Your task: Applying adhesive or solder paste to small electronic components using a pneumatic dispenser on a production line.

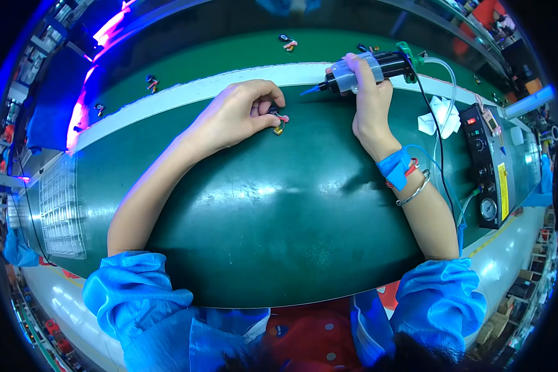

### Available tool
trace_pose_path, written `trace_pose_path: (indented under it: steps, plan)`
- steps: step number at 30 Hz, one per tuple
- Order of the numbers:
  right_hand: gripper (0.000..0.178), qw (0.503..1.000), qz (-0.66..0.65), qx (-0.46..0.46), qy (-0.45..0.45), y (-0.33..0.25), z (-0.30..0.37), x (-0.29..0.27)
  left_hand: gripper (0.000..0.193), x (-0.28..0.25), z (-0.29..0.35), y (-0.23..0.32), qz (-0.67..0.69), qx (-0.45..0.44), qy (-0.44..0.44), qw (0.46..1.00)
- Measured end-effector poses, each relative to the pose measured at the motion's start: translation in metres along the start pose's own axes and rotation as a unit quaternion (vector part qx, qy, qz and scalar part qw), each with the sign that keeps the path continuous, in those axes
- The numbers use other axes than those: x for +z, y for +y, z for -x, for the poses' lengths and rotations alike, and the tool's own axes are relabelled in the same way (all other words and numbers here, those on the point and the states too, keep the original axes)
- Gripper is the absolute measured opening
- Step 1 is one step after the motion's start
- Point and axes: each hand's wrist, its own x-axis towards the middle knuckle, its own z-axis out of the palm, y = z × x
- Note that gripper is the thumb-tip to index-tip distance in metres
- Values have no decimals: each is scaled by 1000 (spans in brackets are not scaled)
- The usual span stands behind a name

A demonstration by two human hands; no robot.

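Note:
My left hand (247, 111) pinches a small wired part (283, 119) between thumb and fingertips, just above the green mat. Red and black bits and a gold-coloured end stick out below the fingers; the rest of it is hidden. My right hand (372, 102) is wrapped round a glue dispensing syringe (356, 71) with a clear barrel sleeve and black body. Its blue needle tip (311, 90) points left toward the part, with a gap between them. A green cap (407, 61) with a clear air hose (446, 69) closes the syringe's rear end.
A black dispenser controller (485, 164) with a gauge and a crumpled white tissue (439, 116) stand to the right. Clear plastic trays (62, 208) lie at the left. Beyond a white strip (186, 91), several similar small parts (287, 43) rest on a green belt (242, 53).

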Motion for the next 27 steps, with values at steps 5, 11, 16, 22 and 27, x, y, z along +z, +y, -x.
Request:
trace_pose_path:
  steps: [5, 11, 16, 22, 27]
  plan:
    - [23, 996, 46, 18, -77, 0, 3, 1, 13, 2, -4, -2, 26, -17, -19, 999]
    - [26, 991, 68, 15, -114, 2, 4, 2, 13, 3, -4, -4, 40, -29, -23, 998]
    - [28, 989, 76, 22, -121, 2, 6, 4, 13, 3, -3, -7, 56, -47, -31, 997]
    - [30, 989, 66, 13, -133, 3, 6, 4, 13, 3, -4, -7, 63, -51, -41, 996]
    - [30, 986, 74, 24, -147, -2, 7, 4, 12, 2, -4, -5, 61, -48, -28, 997]
